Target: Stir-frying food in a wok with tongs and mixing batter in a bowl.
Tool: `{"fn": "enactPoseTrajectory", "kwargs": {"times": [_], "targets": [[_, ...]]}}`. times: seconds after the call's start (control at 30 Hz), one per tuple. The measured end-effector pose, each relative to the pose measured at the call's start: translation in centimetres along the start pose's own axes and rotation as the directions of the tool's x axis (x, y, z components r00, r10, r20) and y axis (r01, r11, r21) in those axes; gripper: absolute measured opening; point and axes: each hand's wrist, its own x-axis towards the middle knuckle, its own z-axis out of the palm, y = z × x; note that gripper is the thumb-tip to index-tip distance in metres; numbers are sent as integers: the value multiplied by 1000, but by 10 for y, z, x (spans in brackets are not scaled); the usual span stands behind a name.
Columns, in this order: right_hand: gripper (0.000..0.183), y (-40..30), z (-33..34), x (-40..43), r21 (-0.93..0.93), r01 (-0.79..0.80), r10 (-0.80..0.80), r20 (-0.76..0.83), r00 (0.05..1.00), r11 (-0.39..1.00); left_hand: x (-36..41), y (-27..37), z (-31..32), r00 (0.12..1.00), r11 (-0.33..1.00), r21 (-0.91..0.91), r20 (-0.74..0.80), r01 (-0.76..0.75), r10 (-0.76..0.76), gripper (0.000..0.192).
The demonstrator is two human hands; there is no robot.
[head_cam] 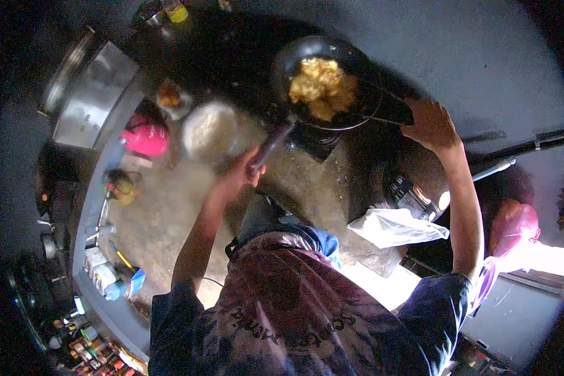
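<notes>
A dark wok (312, 48) is in front of me, with golden-brown fried food (322, 87) lying in it. My left hand (242, 174), blurred, grips the wok's long dark handle (275, 141), which slants down toward my body. At the far side of the wok, my right hand (428, 123) is closed around a black grip (395, 107). I cannot tell whether that grip is part of the wok or a separate utensil. Left of the wok stands a round bowl (210, 131) with pale contents, blurred.
A small dish (171, 97) of brown food and a bright pink item (145, 138) sit to the left, near a metal box (94, 98). A white plastic bag (395, 228) lies to the right. Below the wok is a dark stove-like base (317, 145).
</notes>
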Motion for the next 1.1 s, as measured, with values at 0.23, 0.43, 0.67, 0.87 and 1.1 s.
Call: {"fn": "enactPoseTrajectory", "kwargs": {"times": [0.23, 0.43, 0.67, 0.87, 1.1], "targets": [[54, 6, -13, -10, -16, 65, -66, -80, 995, 998, 1, 1, 2, 1000, 1000, 16, -15, -12, 12, 43], [56, -9, 12, 8, -108, 2, -13, -100, 995, 994, 3, 2, 0, 999, 1000, 9, 43, -6, 6, 42], [51, -8, 56, 25, -169, 72, -122, -309, 943, 983, 4, 0, -4, 999, 999, -35, 21, 38, -37, 38], [56, -11, 48, 31, -161, 94, -133, -253, 958, 982, -2, 10, 6, 995, 989, -132, -62, 72, -80, 36], [59, -13, 32, 33, -93, 15, -36, -227, 973, 996, -1, 8, 4, 996, 992, -93, -26, 82, -84, 39]]}}
